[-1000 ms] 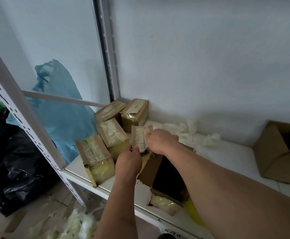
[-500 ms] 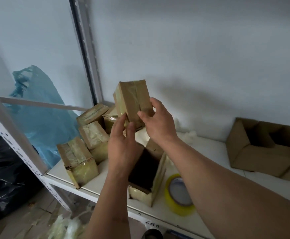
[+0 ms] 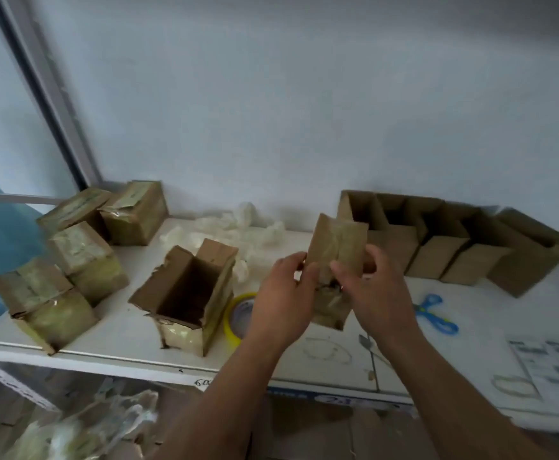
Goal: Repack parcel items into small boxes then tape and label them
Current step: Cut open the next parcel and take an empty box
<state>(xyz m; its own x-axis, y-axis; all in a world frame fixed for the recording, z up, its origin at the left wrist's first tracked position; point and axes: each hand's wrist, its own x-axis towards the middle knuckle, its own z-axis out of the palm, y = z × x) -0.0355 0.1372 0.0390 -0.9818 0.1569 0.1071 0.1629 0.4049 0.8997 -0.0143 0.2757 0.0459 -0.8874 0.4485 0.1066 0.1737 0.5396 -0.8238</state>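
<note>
Near the desk's (image 3: 132, 343) left edge stand taped parcels (image 3: 72, 267); beside them an opened carton (image 3: 185, 293) gapes, with a yellow tape roll (image 3: 238, 315) just right of it. Above the front middle, left hand (image 3: 283, 300) and right hand (image 3: 374, 293) both grip one taped parcel (image 3: 336, 250). Judging by this, unpacking is in hand; next it needs slitting open, with scissors (image 3: 435, 313) near and empty small boxes (image 3: 437, 247) along the back edge.
</note>
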